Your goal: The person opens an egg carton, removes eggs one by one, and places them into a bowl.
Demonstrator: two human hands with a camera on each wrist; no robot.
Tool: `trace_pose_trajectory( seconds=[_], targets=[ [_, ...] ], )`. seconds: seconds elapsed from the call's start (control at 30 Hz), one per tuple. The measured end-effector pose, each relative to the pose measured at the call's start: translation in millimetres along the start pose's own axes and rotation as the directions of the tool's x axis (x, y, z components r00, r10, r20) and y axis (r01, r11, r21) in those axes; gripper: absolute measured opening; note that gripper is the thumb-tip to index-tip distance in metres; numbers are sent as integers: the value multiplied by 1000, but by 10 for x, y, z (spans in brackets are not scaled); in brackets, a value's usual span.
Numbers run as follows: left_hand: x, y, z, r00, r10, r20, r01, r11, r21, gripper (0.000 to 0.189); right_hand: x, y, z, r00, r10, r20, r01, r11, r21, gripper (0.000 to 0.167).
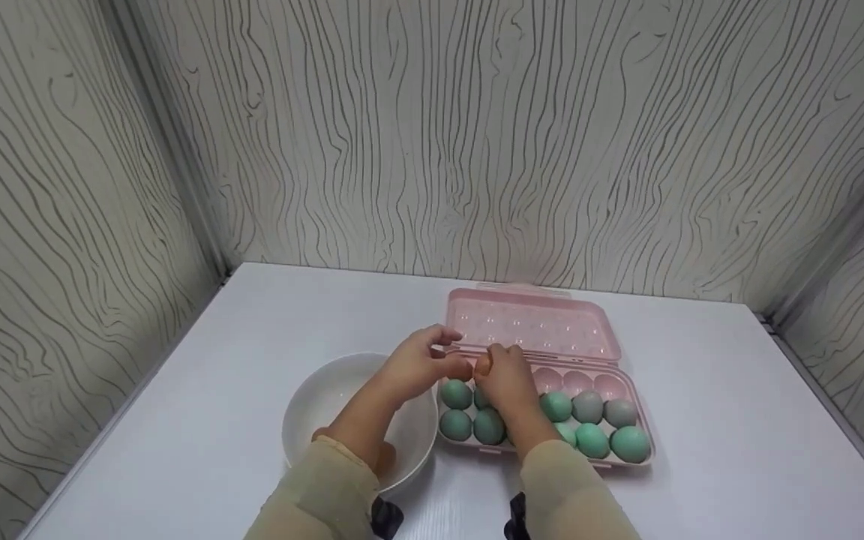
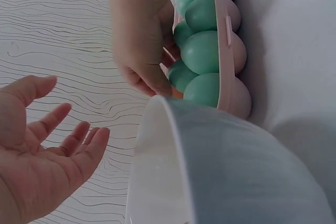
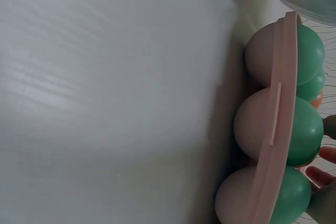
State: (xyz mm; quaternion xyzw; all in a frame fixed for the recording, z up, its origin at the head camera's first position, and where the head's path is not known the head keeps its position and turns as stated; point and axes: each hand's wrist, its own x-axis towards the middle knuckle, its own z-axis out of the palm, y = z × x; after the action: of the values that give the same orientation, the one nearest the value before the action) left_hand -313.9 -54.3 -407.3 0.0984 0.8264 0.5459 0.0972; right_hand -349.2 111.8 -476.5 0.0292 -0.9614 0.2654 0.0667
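My right hand reaches into the back row of a pink egg carton, its fingers around a brown egg. Close beside it, my left hand hovers near the carton's back left corner. The left wrist view shows that left hand with spread fingers and nothing in them. Green eggs and greyish ones fill the carton's front rows. In the right wrist view, the right fingertips show behind the green eggs. A bit of orange-brown egg peeks out below the right hand in the left wrist view.
A white bowl stands left of the carton, under my left forearm, with brown eggs inside. The carton's raised lid lies back toward the patterned wall. Empty back-row cups show right of my right hand.
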Motion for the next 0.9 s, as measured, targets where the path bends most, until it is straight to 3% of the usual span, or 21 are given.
trace_pose_trajectory(
  seconds=[0.1,0.3,0.47,0.67,0.9],
  targets=[
    [13,1,15,1000,-9,1,9,1000,-2,44,9,-18,22,998,16,57,-13,998,-54,18],
    [14,-8,46,1000,1,0,-1,1000,1,36,25,-48,60,992,43,122,-27,991,-133,19],
    [20,-37,69,1000,28,-1,-28,1000,5,34,56,-52,111,995,13,100,7,981,-196,11],
    [29,-49,85,998,64,-3,-64,998,16,29,110,-54,128,997,44,61,-30,976,-217,12],
    [43,-104,49,998,59,-5,-59,998,32,29,124,-82,127,996,45,71,-29,977,-210,11]
  ],
)
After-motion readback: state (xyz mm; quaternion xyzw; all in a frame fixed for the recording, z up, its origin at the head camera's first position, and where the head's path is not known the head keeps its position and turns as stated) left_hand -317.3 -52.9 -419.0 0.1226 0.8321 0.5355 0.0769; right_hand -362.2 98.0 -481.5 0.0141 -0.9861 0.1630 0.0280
